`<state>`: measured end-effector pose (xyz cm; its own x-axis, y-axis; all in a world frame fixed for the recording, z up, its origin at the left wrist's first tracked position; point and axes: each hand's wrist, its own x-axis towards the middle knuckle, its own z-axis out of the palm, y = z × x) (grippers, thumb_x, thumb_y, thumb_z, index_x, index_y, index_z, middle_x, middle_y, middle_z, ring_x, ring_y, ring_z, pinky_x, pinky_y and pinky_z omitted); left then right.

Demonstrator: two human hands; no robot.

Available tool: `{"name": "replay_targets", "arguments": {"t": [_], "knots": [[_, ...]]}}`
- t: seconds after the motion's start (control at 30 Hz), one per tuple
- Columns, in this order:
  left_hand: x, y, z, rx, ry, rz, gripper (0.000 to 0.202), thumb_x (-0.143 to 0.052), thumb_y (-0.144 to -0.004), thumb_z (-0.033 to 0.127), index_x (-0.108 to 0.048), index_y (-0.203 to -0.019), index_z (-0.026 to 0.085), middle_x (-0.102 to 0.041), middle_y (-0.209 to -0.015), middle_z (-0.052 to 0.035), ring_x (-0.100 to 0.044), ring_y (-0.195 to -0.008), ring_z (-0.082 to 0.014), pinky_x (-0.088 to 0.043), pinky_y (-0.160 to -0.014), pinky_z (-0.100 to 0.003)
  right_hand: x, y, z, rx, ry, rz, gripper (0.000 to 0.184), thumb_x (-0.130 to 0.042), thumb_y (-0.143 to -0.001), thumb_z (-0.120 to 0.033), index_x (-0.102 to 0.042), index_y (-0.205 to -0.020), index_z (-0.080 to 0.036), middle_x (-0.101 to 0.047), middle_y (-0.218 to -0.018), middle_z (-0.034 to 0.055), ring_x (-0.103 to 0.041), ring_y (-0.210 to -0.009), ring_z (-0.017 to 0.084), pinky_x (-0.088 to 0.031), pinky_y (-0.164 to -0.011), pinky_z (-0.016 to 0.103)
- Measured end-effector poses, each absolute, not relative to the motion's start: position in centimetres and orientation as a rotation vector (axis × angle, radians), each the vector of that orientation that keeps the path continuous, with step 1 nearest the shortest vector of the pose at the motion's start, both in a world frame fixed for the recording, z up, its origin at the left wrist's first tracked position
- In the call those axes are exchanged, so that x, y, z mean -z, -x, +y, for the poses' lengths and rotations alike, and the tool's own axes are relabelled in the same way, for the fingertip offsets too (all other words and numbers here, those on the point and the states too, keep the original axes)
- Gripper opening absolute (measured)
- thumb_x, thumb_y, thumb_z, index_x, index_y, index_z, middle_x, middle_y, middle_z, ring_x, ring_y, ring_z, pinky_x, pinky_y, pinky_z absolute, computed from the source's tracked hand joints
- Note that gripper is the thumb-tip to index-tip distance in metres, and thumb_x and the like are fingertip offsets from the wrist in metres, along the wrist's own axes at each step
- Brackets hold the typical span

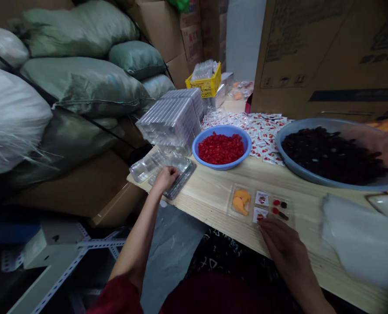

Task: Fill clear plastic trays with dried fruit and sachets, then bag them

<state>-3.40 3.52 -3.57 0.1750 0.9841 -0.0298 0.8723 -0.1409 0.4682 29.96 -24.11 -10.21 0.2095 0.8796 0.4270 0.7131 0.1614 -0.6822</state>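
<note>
My left hand (pixel 166 179) reaches to the table's left end. Its fingertips are pinched together on a clear plastic tray (pixel 182 181) lying among other clear trays. My right hand (pixel 287 246) lies at the near edge of a filled clear tray (pixel 233 209), fingers stretched out, fingertips touching a small printed packet (pixel 259 215). A second packet (pixel 262 198) lies behind it. Orange curved pieces (pixel 241 202) fill the tray's left compartment. In the right part are red pieces (pixel 276 203) and dark pieces (pixel 283 214).
A blue basin of red pieces (pixel 221 149), a larger basin of dark pieces (pixel 331 155) and scattered packets (pixel 267 131) line the back. Stacked clear trays (pixel 170 115) and a yellow crate (pixel 208 87) stand beyond. Plastic bags (pixel 357 244) lie right; sacks (pixel 85 83) are piled left.
</note>
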Motion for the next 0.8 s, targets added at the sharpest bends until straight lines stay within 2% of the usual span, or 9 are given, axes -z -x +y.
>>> {"name": "replay_targets", "arguments": {"t": [0.17, 0.47, 0.67, 0.8], "knots": [[3.3, 3.2, 3.4, -0.405, -2.113, 1.793, 0.03, -0.061, -0.08, 0.046, -0.07, -0.081, 0.017, -0.07, -0.073, -0.004, -0.061, -0.069, -0.0185, -0.038, -0.063, -0.028, 10.7, -29.8, -24.4, -0.322, 1.608, -1.51, 0.024, -0.056, -0.097, -0.039, -0.072, -0.108, -0.024, -0.072, -0.109, 0.0066, -0.063, -0.109, 0.027, -0.05, -0.096, 0.045], [3.0, 2.1, 3.1, -0.262, -2.229, 1.856, 0.02, -0.057, -0.083, 0.03, -0.072, -0.085, 0.018, -0.072, -0.08, -0.0075, -0.064, -0.076, -0.0213, -0.041, -0.068, -0.029, 10.2, -29.1, -24.5, -0.436, 1.592, -1.457, 0.022, -0.057, -0.097, -0.037, -0.072, -0.108, -0.026, -0.07, -0.111, 0.0065, -0.065, -0.106, 0.025, -0.052, -0.096, 0.044], [2.1, 1.6, 2.8, -0.204, -2.274, 1.864, 0.026, -0.055, -0.088, 0.038, -0.071, -0.091, 0.018, -0.074, -0.085, -0.008, -0.065, -0.078, -0.021, -0.042, -0.068, -0.028, 10.5, -28.9, -24.9, -0.435, 1.598, -1.453, 0.021, -0.058, -0.097, -0.034, -0.071, -0.11, -0.026, -0.07, -0.113, 0.0065, -0.064, -0.109, 0.025, -0.052, -0.096, 0.044], [2.1, 1.5, 2.9, -0.139, -2.283, 1.873, 0.023, -0.055, -0.088, 0.034, -0.071, -0.092, 0.018, -0.074, -0.085, -0.0069, -0.066, -0.078, -0.0198, -0.042, -0.067, -0.027, 10.1, -28.5, -25.0, -0.449, 1.588, -1.446, 0.021, -0.057, -0.097, -0.035, -0.072, -0.108, -0.026, -0.07, -0.113, 0.0067, -0.065, -0.107, 0.026, -0.054, -0.094, 0.045]]}}
